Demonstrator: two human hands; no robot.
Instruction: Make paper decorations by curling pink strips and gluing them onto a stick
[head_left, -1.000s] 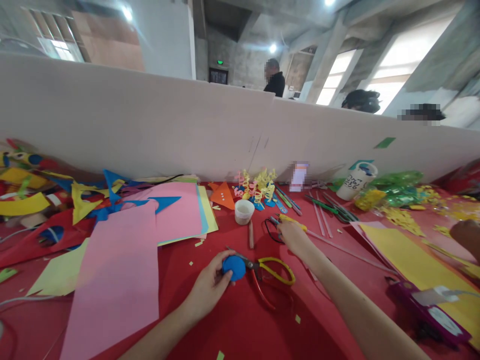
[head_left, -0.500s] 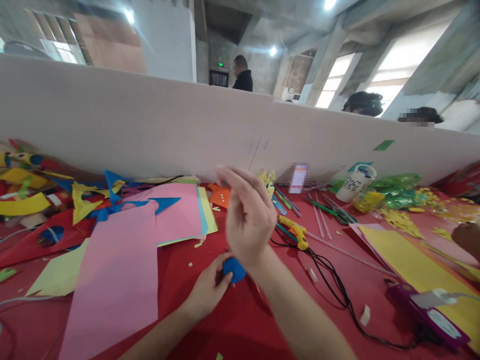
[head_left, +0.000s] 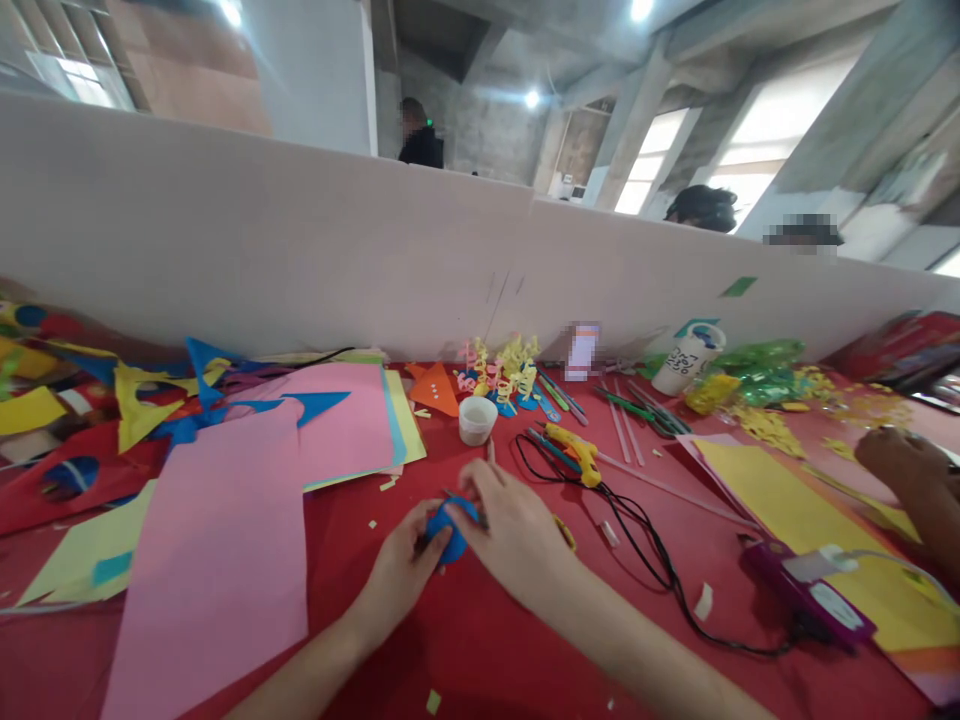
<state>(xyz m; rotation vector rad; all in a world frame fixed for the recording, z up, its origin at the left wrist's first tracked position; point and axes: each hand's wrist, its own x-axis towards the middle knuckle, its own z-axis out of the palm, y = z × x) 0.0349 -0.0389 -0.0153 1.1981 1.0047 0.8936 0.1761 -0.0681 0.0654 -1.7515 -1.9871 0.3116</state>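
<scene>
A small blue disc-like piece (head_left: 453, 530) is held low over the red table, partly covered by fingers. My left hand (head_left: 405, 550) grips it from the left, thumb across its near face. From the right, my right hand (head_left: 517, 530) closes on its upper edge with bent fingers and the thumb against it. Whether the right fingers also pinch something small cannot be made out. Just beyond the hands stands a white cup (head_left: 476, 421). Behind it are curly yellow and pink strips on blue bases (head_left: 510, 375) and an orange paper shape (head_left: 435, 388).
Pink paper sheets (head_left: 217, 550) lie left, beside cut coloured scraps (head_left: 142, 400). On the right are a yellow glue gun (head_left: 574, 455), a black cable, scissors (head_left: 630, 405), a purple power strip (head_left: 810, 595) and yellow paper (head_left: 795, 530). Another person's hand (head_left: 900, 465) rests at far right.
My right hand has come down from its raised position onto the blue piece. The cup and curly strips behind it now show. The view has shifted slightly.
</scene>
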